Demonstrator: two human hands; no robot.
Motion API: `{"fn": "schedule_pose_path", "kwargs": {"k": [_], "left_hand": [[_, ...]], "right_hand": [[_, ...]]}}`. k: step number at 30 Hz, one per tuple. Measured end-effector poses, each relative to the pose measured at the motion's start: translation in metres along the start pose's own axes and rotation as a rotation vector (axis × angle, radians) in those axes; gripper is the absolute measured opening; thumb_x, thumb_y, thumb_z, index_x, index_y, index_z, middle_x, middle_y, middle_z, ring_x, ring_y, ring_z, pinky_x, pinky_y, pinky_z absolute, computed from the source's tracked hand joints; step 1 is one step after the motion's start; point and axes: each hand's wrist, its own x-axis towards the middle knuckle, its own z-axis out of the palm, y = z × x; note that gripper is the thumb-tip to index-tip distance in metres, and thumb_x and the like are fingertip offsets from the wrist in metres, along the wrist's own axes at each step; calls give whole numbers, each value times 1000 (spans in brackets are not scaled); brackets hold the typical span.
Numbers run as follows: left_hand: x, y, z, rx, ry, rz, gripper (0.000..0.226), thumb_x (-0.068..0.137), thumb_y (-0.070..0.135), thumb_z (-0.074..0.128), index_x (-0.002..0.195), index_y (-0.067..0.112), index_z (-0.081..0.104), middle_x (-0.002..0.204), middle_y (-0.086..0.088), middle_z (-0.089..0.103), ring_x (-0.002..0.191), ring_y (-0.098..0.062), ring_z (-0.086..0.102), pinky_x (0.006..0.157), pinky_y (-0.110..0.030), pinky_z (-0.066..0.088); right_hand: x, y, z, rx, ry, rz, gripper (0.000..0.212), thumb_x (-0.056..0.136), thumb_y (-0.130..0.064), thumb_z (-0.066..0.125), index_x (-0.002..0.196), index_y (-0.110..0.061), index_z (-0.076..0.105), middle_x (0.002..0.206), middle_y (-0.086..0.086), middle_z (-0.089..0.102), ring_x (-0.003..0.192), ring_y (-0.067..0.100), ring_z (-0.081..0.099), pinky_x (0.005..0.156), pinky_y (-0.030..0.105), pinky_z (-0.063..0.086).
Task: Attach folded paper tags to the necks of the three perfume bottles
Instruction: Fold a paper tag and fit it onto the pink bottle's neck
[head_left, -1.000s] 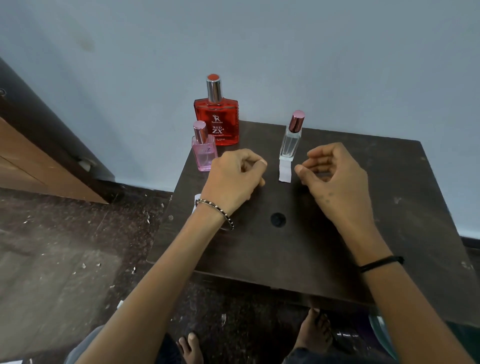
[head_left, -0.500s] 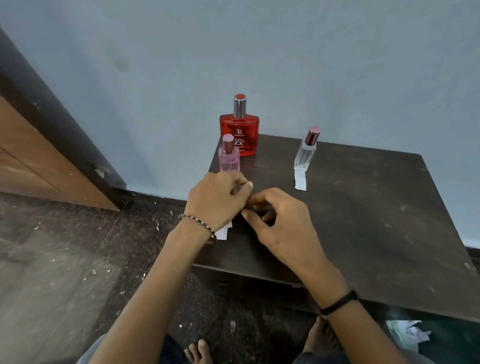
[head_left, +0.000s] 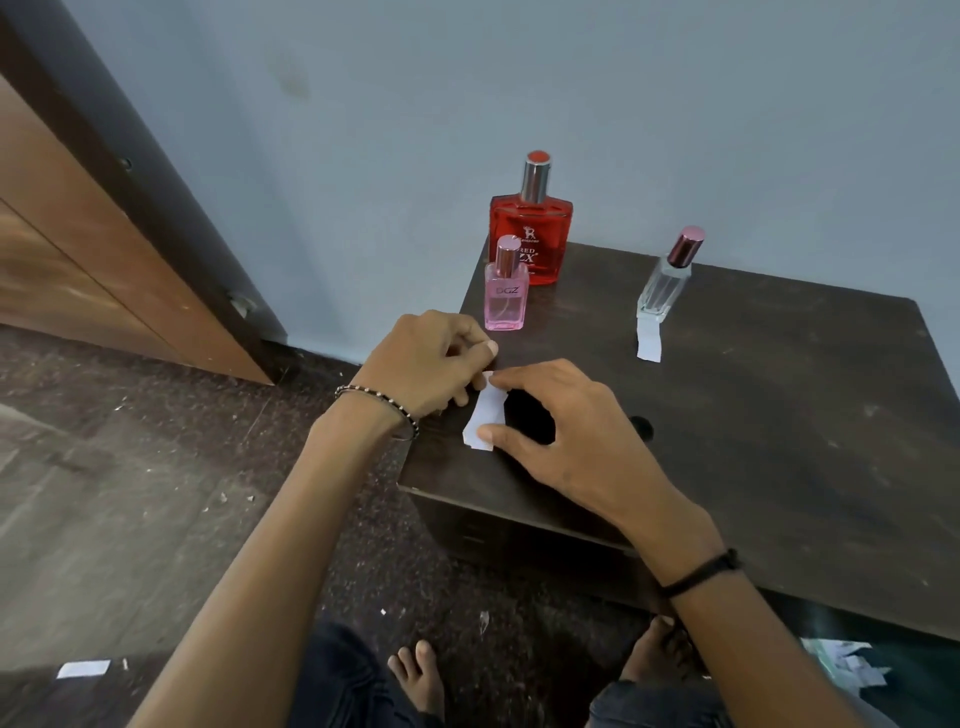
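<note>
Three perfume bottles stand at the back of the dark wooden table (head_left: 753, 415): a large red bottle (head_left: 531, 239) against the wall, a small pink bottle (head_left: 505, 296) in front of it, and a slim clear bottle (head_left: 666, 280) to the right. A white paper tag (head_left: 649, 340) lies at the foot of the clear bottle. Near the table's left front corner a second white paper tag (head_left: 485, 418) lies flat. My right hand (head_left: 561, 436) pinches it between thumb and forefinger. My left hand (head_left: 436, 369) grips its upper end with curled fingers.
The table stands against a pale blue wall. A round hole (head_left: 643, 427) marks the tabletop right of my right hand. A wooden door (head_left: 78, 249) is at the left. Paper scraps (head_left: 83, 669) lie on the dark floor, and bare feet (head_left: 421, 675) show below the table.
Both hands came from the clear bottle to the table's left front corner and closed on the white paper tag lying there. The view swung left.
</note>
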Motion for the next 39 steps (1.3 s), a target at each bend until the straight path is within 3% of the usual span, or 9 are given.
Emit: {"fn": "schedule_pose_path", "kwargs": {"k": [8, 15, 20, 23, 26, 28, 39], "left_hand": [[-1, 2, -4, -27, -34, -34, 17, 98, 27, 56, 95, 18, 70, 62, -3, 77, 54, -18, 73, 66, -42, 64], [-4, 1, -7, -43, -76, -81, 19, 99, 33, 54, 97, 20, 68, 59, 0, 76, 53, -19, 74, 68, -39, 65], [-8, 3, -9, -103, -153, -75, 20, 100, 33, 55, 100, 18, 68, 62, -1, 78, 55, -20, 75, 60, -26, 63], [-8, 3, -10, -139, -191, -85, 20, 100, 30, 55, 101, 16, 69, 65, -2, 78, 59, -22, 76, 58, -22, 62], [-7, -1, -10, -134, -188, -65, 17, 100, 24, 56, 102, 15, 70, 70, 0, 78, 59, -14, 75, 55, -20, 59], [-4, -5, -10, -122, -142, -81, 16, 100, 22, 55, 104, 14, 69, 73, -1, 77, 56, -9, 72, 53, -21, 59], [-1, -9, -11, -158, -152, -113, 14, 99, 17, 56, 103, 13, 70, 75, 0, 76, 57, -9, 69, 53, -18, 57]], "right_hand": [[1, 2, 2, -51, 49, 11, 28, 94, -25, 72, 121, -17, 71, 115, 1, 71, 109, 16, 65, 86, 39, 56], [2, -2, 4, -113, 108, -5, 20, 93, -15, 72, 114, -14, 74, 106, 4, 73, 96, 21, 68, 74, 40, 58], [1, 0, 3, -97, 103, -1, 21, 93, -15, 72, 114, -15, 75, 105, 3, 74, 94, 20, 69, 75, 42, 58], [1, 3, -1, -72, 58, 8, 29, 94, -29, 69, 121, -21, 74, 109, 0, 73, 97, 18, 68, 79, 43, 58], [-1, 6, -7, -74, -30, 10, 53, 85, -60, 64, 131, -34, 67, 119, -8, 69, 106, 11, 66, 84, 40, 59], [-2, 8, -9, -101, -65, 0, 62, 80, -69, 64, 135, -39, 63, 127, -12, 66, 113, 7, 64, 87, 39, 58], [2, 4, -7, -160, -6, -48, 52, 83, -68, 60, 119, -34, 77, 126, -17, 72, 114, 1, 66, 80, 36, 59]]}}
